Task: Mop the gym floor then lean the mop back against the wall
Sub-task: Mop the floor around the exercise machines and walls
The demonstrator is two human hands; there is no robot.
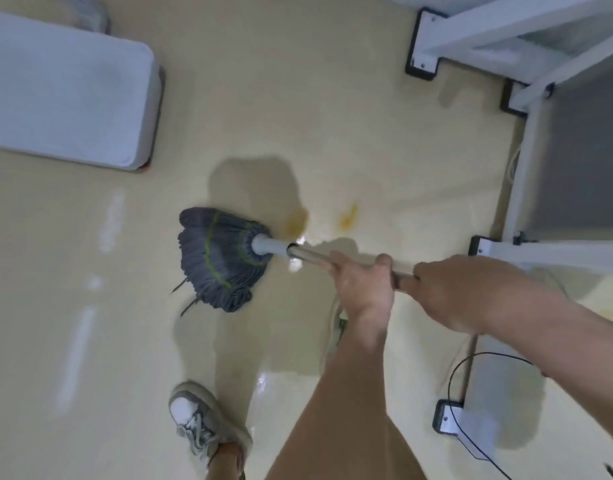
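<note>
A mop with a grey string head (218, 258) striped in green lies spread on the glossy beige floor (332, 116) at centre. Its metal handle (308, 252) runs right from a grey socket. My left hand (365, 284) grips the handle from above, nearer the head. My right hand (460, 289) grips it just behind, further up the shaft. Two yellow-orange stains (348, 216) sit on the floor just right of the mop head. Wet patches and glare show around the handle.
A grey padded bench (66, 95) fills the upper left. White gym machine frames with black feet (422, 60) stand along the right, with a black cable (471, 362) looping at lower right. My left shoe (197, 420) stands at the bottom centre.
</note>
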